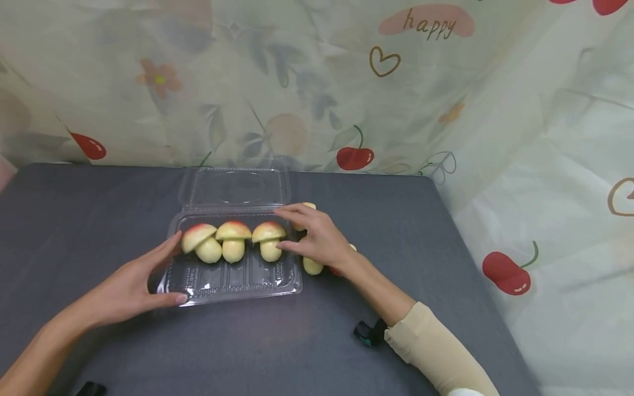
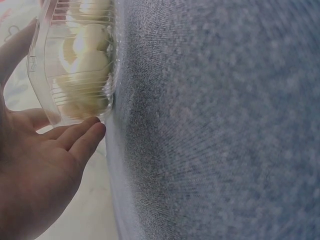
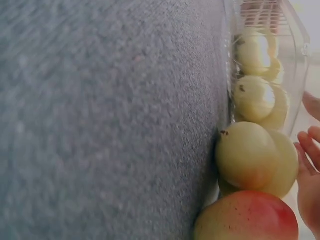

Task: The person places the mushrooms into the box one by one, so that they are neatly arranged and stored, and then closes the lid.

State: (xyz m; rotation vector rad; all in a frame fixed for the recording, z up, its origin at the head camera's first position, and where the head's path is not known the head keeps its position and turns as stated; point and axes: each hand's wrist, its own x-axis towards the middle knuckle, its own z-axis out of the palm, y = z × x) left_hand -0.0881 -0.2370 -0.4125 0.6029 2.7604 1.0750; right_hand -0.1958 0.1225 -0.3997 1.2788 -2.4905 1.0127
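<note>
A clear plastic clamshell container (image 1: 238, 291) lies on the table with its lid (image 1: 233, 190) folded back. Three mushroom-shaped pieces with red-tinged caps lie in a row inside: a left mushroom (image 1: 208, 250), tilted, a middle mushroom (image 1: 233, 242) and a right mushroom (image 1: 269, 250). My left hand (image 1: 131, 286) holds the container's left end, thumb at the front corner and fingers along the side. Above the container's right end is my right hand (image 1: 319, 236), fingers extended and thumb apart from them, close to the right mushroom. Whether it touches that mushroom, I cannot tell.
More mushrooms lie right of the container, partly under my right hand; a pale mushroom (image 1: 312, 267) shows below it. In the right wrist view, a red cap (image 3: 250, 217) sits close by. A patterned curtain (image 1: 297, 82) hangs behind the grey table (image 1: 238, 352).
</note>
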